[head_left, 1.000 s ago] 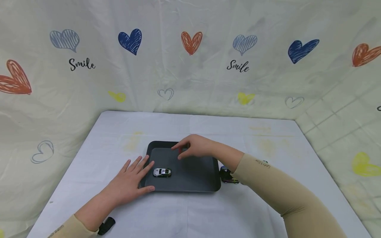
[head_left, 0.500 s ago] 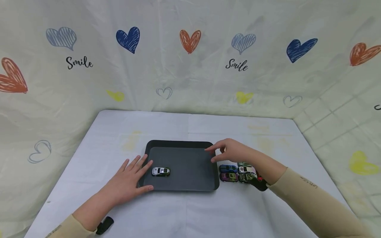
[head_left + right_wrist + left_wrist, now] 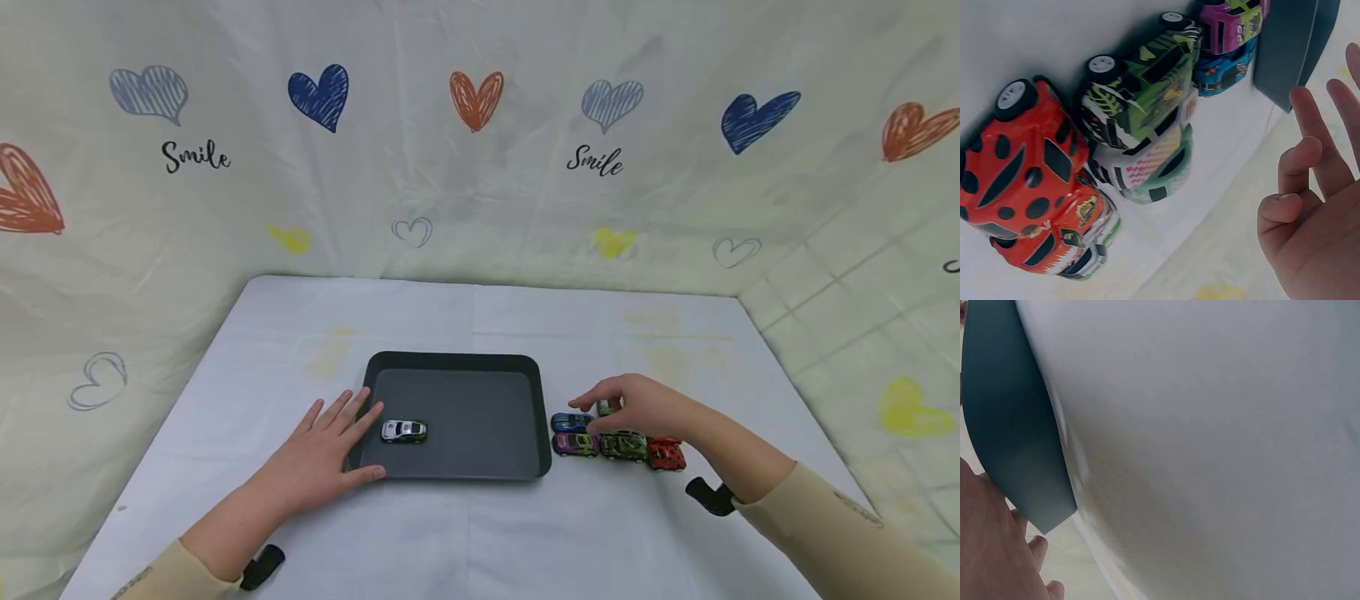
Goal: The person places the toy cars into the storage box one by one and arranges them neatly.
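Note:
My left hand (image 3: 318,454) lies with spread, straight fingers on the left rim of a dark grey tray (image 3: 465,467). Inside the tray, near its left side, sits a white toy car (image 3: 404,431). Just right of the tray, my right hand (image 3: 651,410) hovers over a cluster of toy cars, holding nothing, its fingers loosely bent. Blue (image 3: 567,422), purple (image 3: 575,444), green leaf-patterned (image 3: 623,446) and black-spotted red (image 3: 667,455) cars show there. The right wrist view also reveals a white car with pink checks (image 3: 1147,164) and a flame-marked red one (image 3: 1054,240).
White cloth covers the table (image 3: 480,533). Behind it hangs a pale curtain (image 3: 525,192) printed with hearts. A black wrist camera mount (image 3: 710,497) sits at my right wrist, another (image 3: 262,568) at my left.
My right hand has moved from above the tray, rightward and a little nearer, to over the car cluster, uncovering the tray's floor. My left hand stays on the rim.

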Available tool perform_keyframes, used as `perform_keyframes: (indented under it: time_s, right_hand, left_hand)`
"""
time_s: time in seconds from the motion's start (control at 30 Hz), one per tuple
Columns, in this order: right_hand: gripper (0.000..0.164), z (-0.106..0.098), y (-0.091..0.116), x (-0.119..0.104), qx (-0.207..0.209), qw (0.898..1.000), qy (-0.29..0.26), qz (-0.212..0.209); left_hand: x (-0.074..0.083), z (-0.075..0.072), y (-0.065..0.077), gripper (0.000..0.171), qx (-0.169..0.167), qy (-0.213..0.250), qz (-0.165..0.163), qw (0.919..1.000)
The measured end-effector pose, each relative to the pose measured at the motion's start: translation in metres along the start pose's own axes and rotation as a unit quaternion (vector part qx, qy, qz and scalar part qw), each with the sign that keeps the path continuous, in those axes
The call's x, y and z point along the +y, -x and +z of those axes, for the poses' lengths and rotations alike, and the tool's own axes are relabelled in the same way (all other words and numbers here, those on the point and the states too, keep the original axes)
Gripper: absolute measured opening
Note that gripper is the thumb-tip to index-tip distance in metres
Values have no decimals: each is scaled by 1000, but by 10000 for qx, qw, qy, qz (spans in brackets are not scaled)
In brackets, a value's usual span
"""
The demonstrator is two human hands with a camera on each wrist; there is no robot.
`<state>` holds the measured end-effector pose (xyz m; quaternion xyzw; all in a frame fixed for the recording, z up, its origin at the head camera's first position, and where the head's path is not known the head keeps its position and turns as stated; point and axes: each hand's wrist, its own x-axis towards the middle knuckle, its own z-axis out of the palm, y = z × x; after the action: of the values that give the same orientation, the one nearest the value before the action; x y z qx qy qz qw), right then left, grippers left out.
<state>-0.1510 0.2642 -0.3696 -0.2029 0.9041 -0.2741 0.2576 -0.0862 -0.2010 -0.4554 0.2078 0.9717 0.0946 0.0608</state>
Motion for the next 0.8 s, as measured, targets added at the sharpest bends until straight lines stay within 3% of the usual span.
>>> perform_keyframes:
  time_s: [0.13,0.37,0.57,0.8]
  right_hand:
    - [36,6,1,4,-23,9999,120,-46]
    - [32,23,-3,12,-55,9962,867,-53]
    - [33,33,-3,15,117,9901,1385,175]
    - [30,40,-4,14,132,9882,1522,78]
  left_hand:
    - [-1,1,0,95,-8,23,-16,10000]
    - [0,0,0,94,-84,28,-43,10000]
    - [0,-2,0,94,-76,-6,-21,10000]
    - [-1,-2,1,94,-110,28,-57,9999]
